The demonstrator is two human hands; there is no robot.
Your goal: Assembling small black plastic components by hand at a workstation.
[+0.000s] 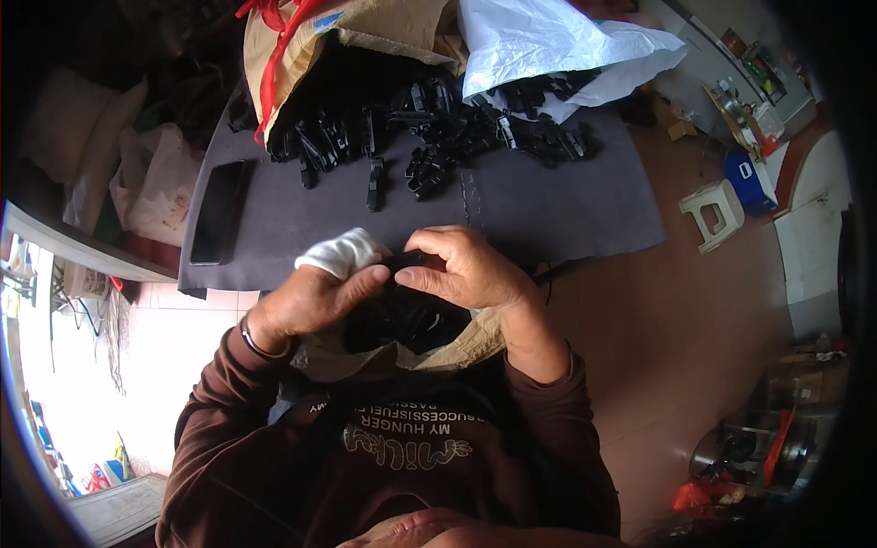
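Evidently mid-assembly: left hand [315, 297] and right hand [461, 269] both pinch a small black part [402, 263]; next needs a firm press together.

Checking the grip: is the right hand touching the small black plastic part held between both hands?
Touching. The head view shows the right hand with fingertips pinched on the small black plastic part, no gap.
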